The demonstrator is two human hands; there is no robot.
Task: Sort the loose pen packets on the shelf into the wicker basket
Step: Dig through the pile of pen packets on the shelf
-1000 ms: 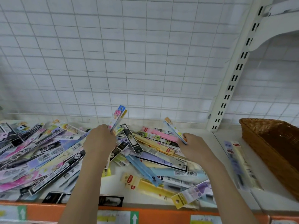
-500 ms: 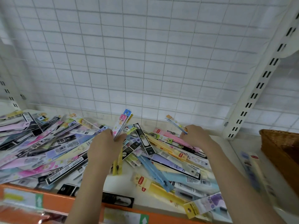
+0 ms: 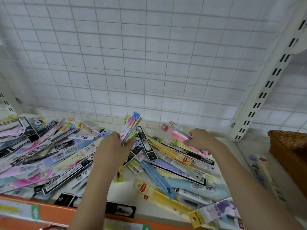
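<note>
A big heap of loose pen packets (image 3: 54, 151) in many colours covers the white shelf (image 3: 152, 211). My left hand (image 3: 113, 146) grips a small bunch of packets (image 3: 131, 125) that stick up and away from me, with a yellow one hanging below my fist. My right hand (image 3: 201, 140) lies on the pile further right, its fingers curled round a pink packet (image 3: 177, 134) near the back. The wicker basket (image 3: 289, 146) stands at the right edge, partly cut off by the frame.
A white wire grid wall (image 3: 149, 55) backs the shelf. A slotted white upright (image 3: 259, 100) rises between the pile and the basket. One or two packets (image 3: 260, 170) lie beside the basket. An orange price strip (image 3: 54, 214) runs along the shelf's front edge.
The view swung left, pushing the basket to the frame's edge. My right hand has moved onto a pink packet at the back of the pile. My left hand keeps its bunch.
</note>
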